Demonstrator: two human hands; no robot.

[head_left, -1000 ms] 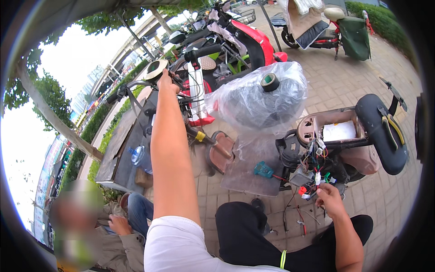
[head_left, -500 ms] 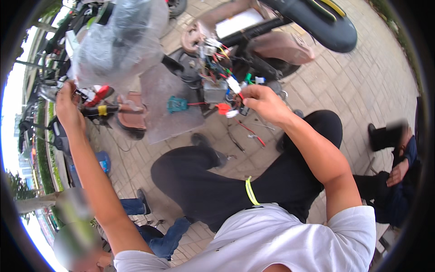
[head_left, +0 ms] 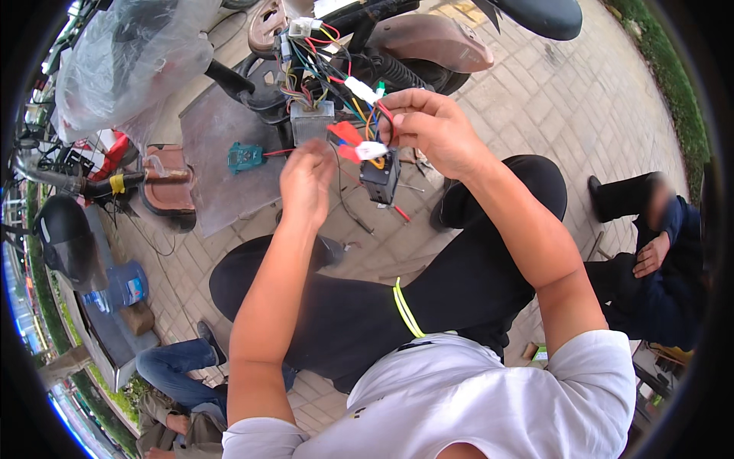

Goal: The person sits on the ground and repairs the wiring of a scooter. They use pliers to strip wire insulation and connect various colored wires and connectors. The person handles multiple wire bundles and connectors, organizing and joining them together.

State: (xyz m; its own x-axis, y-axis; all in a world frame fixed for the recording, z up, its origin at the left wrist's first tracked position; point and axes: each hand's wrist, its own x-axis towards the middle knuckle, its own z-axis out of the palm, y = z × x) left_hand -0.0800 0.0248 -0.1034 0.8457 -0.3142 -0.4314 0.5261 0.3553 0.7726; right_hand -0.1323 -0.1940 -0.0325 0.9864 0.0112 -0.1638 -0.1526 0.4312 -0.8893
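My right hand [head_left: 440, 131] is closed, thumb against fingers, on some thin red and black wires [head_left: 384, 115] beside a white connector [head_left: 359, 89]. Below those fingers hangs a small black box [head_left: 380, 182] with an orange wire looping at its top. A red tag [head_left: 348, 136] and a white plug stick out above the box. My left hand [head_left: 307, 183] is blurred by motion, just below a silver metal box [head_left: 312, 122] with several coloured wires; its grip is unclear. Further left, a teal multimeter [head_left: 245, 157] lies on the scooter's grey footboard [head_left: 210, 126].
The scooter's handlebar [head_left: 126, 182] and plastic-wrapped front part [head_left: 130, 65] are on the left. Its brown rear panel [head_left: 436, 42] is at the top. A water jug [head_left: 122, 284] stands at left. One seated person [head_left: 650, 256] is at right, another [head_left: 180, 375] at lower left.
My left hand has come from the handlebar to the silver box. The right hand stays at the wires, and the black box now shows below it. The whole view has shifted.
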